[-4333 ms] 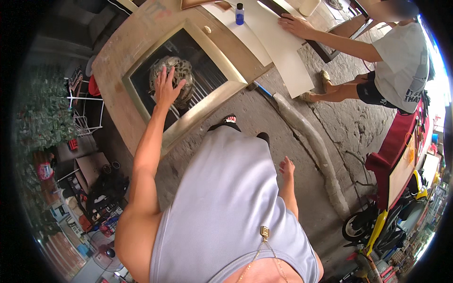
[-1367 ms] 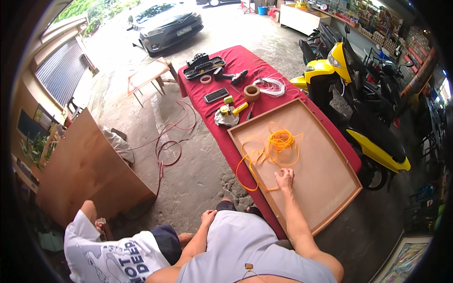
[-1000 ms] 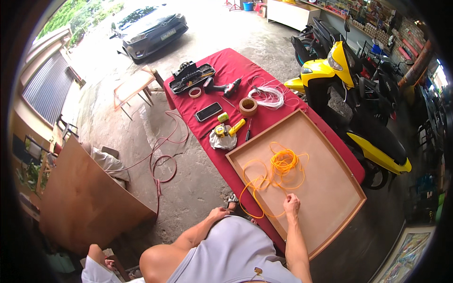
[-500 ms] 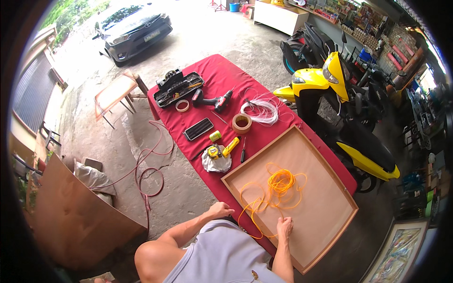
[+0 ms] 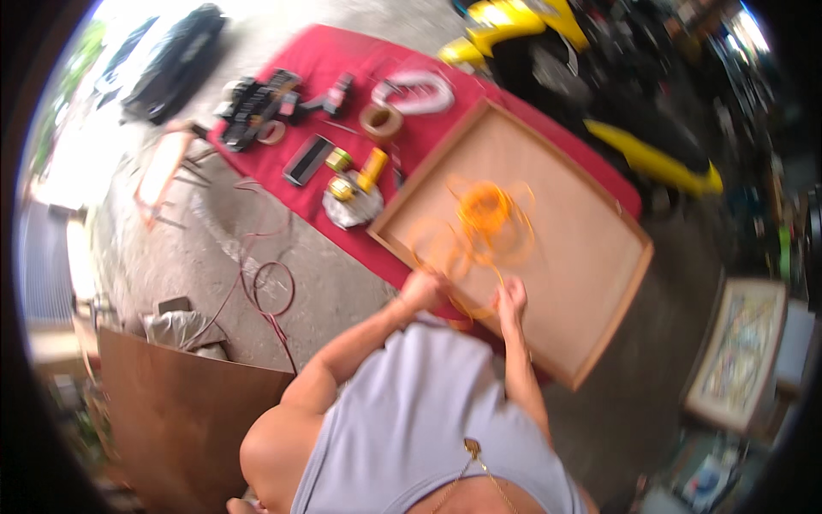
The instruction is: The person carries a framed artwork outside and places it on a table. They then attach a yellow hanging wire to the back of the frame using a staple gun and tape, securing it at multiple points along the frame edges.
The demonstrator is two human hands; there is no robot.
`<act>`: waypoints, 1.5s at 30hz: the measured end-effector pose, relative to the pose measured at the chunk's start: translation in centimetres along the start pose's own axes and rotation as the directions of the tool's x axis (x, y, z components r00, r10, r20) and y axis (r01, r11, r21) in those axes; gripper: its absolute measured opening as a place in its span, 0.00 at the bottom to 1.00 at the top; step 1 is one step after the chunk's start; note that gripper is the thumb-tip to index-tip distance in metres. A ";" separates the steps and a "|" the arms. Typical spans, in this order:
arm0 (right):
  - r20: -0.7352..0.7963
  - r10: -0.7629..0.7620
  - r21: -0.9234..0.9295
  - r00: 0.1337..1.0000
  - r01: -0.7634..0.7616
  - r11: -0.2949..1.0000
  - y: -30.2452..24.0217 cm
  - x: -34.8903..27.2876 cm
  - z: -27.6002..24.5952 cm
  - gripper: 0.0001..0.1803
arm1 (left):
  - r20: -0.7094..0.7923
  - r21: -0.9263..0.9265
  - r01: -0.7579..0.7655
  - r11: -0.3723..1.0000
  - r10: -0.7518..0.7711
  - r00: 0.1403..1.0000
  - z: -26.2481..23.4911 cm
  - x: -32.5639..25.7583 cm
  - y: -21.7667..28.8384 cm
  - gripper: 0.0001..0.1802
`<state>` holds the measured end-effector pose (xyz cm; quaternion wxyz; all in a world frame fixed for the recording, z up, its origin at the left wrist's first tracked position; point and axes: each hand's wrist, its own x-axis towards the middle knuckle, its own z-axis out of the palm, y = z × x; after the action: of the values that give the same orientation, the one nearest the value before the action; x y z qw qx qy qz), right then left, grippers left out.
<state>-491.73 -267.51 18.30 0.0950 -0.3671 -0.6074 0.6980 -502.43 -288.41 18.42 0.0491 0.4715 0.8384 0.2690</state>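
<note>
A tangled coil of thin orange cord (image 5: 485, 208) lies on a shallow wood-framed panel (image 5: 561, 257), its loose loops trailing toward me. My right hand (image 5: 512, 297) is over the panel's near side, fingers closed on a strand of the cord. At the panel's near left edge, my left hand (image 5: 425, 289) has its fingers curled at another stretch of the cord; motion blurs them. Between the two hands a length of cord sags.
The red-covered table (image 5: 282, 171) bears a tape measure (image 5: 342, 188) on a white bundle, a tape roll (image 5: 380, 123), a phone-like dark slab (image 5: 308, 160), a drill (image 5: 334, 97) and white cord (image 5: 415, 92). A yellow motorcycle (image 5: 651, 158) stands right; a brown board (image 5: 188, 411) leans left.
The view has shifted, so the table and panel sit higher in the picture. My left hand has come over to the cord, closer to my right hand, which stays closed on its strand.
</note>
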 end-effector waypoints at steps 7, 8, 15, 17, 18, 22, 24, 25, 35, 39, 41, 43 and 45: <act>0.023 0.078 0.111 0.997 -0.081 0.991 -0.8 -1.9 -4.2 0.08 | -0.258 -0.421 0.374 0.827 -0.504 0.824 -0.5 -0.4 1.4 0.09; 0.002 0.076 0.132 0.997 -0.075 0.988 -1.1 -2.3 -4.8 0.08 | -0.245 -0.527 0.390 0.756 -0.574 0.782 -0.9 -0.1 1.8 0.10; -0.198 0.062 0.389 0.978 0.020 0.921 -2.4 -3.0 -11.0 0.08 | -0.089 -0.892 0.298 0.339 -0.778 0.622 -3.1 0.9 4.0 0.19; -0.288 0.130 0.545 0.949 0.050 0.837 -3.8 -2.7 -13.5 0.07 | -0.127 -0.939 0.191 0.286 -0.804 0.580 -4.0 0.8 4.2 0.19; -0.322 0.203 0.647 0.925 0.059 0.760 -4.5 -2.6 -14.9 0.07 | -0.143 -0.956 0.135 0.259 -0.818 0.557 -4.5 0.6 4.1 0.19; -0.290 0.218 0.817 0.932 0.122 0.563 -4.9 -1.9 -22.1 0.06 | -0.149 -0.980 0.037 0.197 -0.839 0.523 -7.0 0.4 3.5 0.20; -0.320 0.190 0.773 0.928 0.140 0.618 -6.5 -2.5 -24.5 0.05 | -0.175 -0.981 -0.012 0.196 -0.845 0.505 -8.5 1.0 4.2 0.20; -0.319 0.159 0.763 0.934 0.154 0.628 -6.7 -2.5 -25.6 0.05 | -0.205 -0.974 -0.031 0.225 -0.815 0.542 -8.8 0.7 3.6 0.20; -0.186 -0.054 0.718 0.981 0.173 0.674 -8.6 -4.5 -29.0 0.14 | -0.262 -0.865 0.057 0.498 -0.546 0.796 -11.2 -0.4 3.3 0.10; -0.084 -0.029 0.449 0.996 0.064 0.891 -8.9 -4.8 -27.2 0.14 | 0.273 -0.319 0.309 0.896 -0.225 0.935 -10.6 0.6 3.9 0.23; -0.016 -0.023 0.374 1.000 0.028 0.927 -9.4 -5.2 -25.5 0.19 | 0.181 -0.386 0.327 0.863 -0.277 0.944 -9.0 2.0 4.2 0.26; -0.007 -0.076 0.391 0.997 0.072 0.918 -10.0 -5.7 -23.6 0.22 | 0.110 -0.398 0.386 0.832 -0.375 0.920 -7.5 4.0 3.9 0.29; 0.046 -0.142 0.384 0.989 0.114 0.916 -10.2 -6.2 -22.8 0.27 | 0.047 -0.366 0.494 0.789 -0.514 0.857 -6.1 7.5 2.9 0.31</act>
<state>-476.23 -250.88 30.28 0.1875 -0.2752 -0.4862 0.8079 -506.38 -283.57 26.37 0.1827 0.2058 0.8696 0.4099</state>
